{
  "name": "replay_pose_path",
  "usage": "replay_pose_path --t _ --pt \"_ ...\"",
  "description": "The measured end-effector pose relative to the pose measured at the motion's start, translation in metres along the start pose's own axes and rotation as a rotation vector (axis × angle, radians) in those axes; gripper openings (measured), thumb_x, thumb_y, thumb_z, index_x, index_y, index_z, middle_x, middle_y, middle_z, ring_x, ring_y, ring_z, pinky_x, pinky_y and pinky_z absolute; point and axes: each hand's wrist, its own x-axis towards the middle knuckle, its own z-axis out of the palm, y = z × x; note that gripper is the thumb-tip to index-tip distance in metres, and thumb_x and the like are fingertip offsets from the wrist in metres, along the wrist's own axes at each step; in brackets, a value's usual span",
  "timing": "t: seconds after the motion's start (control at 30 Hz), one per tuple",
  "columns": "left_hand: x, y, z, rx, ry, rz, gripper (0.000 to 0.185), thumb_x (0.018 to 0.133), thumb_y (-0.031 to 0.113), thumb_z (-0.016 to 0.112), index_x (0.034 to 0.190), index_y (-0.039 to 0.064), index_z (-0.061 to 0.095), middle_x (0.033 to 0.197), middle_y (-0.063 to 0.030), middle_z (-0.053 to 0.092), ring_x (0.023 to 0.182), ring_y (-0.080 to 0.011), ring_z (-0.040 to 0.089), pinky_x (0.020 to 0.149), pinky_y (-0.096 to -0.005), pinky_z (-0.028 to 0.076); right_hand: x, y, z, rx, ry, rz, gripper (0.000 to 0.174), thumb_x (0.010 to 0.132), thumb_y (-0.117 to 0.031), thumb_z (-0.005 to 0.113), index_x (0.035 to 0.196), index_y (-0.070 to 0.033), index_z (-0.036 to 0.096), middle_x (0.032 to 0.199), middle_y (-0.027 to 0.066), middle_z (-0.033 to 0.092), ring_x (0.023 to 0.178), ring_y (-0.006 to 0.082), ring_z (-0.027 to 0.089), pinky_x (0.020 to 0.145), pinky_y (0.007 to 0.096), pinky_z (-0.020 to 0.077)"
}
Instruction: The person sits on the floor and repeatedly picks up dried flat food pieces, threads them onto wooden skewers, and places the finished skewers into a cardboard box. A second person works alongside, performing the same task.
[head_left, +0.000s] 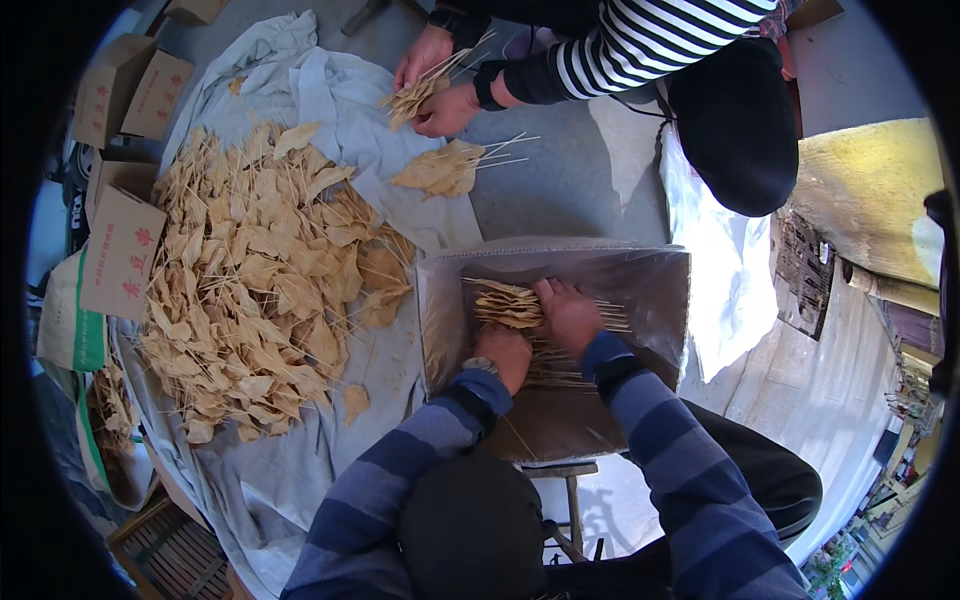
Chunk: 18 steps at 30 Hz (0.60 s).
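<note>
My left hand (504, 355) and my right hand (570, 315) are both inside a cardboard box (555, 251) lined with clear plastic. Between them lies a bundle of flat tan dried sheets on thin sticks (507, 303), the sticks pointing right. My right fingers press on the bundle's right part; my left hand, partly curled, touches its near side. More skewered sheets (559, 367) lie beneath and nearer to me, partly hidden by my hands. To the left, a large heap of skewered tan sheets (255, 277) covers a grey cloth (262, 495).
Across from me a person in a striped sleeve (622, 56) holds a skewered bunch (420, 97). Another bunch (442, 166) lies on the cloth's edge. Cardboard boxes (124, 251) stand far left, a slatted wooden crate (169, 551) lower left, and a white plastic sheet (720, 262) right of my box.
</note>
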Motion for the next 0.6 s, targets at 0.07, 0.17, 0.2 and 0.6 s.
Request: replay_pose_path --t 0.07,0.17,0.2,0.6 --pt "-0.001 -0.003 -0.008 -0.087 -0.089 -0.004 0.023 0.085 0.013 0.056 0.092 0.008 0.077 0.092 -0.0112 0.073 0.091 -0.0288 0.069 0.079 -0.0411 0.054 0.002 -0.005 0.008 0.007 0.001 -0.02 0.058 0.072 -0.025 0.081 0.118 -0.01 0.05 0.119 0.0119 0.062 0.118 0.0319 0.056 0.101 0.0486 0.0419" --pt "-0.004 -0.01 -0.027 -0.161 -0.069 0.034 0.022 0.085 0.011 0.056 0.086 0.008 0.078 0.083 -0.0109 0.074 0.083 -0.0292 0.071 0.075 -0.0405 0.057 0.006 -0.008 0.02 -0.004 0.024 -0.061 0.055 0.073 -0.024 0.079 0.118 -0.01 0.05 0.119 0.0117 0.062 0.118 0.0315 0.056 0.101 0.0487 0.0424" --pt "-0.005 -0.012 -0.034 -0.179 -0.085 0.034 0.021 0.085 0.011 0.057 0.09 0.006 0.076 0.088 -0.0124 0.073 0.085 -0.03 0.071 0.075 -0.04 0.057 0.008 -0.006 0.023 -0.029 0.037 -0.083 0.053 0.074 -0.024 0.078 0.117 -0.01 0.051 0.119 0.0115 0.062 0.118 0.0312 0.056 0.1 0.0482 0.0425" --pt "0.026 -0.035 -0.036 -0.273 0.012 -0.16 0.046 0.085 0.023 0.066 0.127 0.004 0.059 0.136 -0.0192 0.054 0.127 -0.0381 0.047 0.108 -0.054 0.035 0.013 0.008 0.043 -0.129 0.015 -0.144 0.044 0.079 -0.019 0.07 0.118 -0.008 0.053 0.118 0.0127 0.062 0.118 0.031 0.056 0.099 0.0447 0.041"
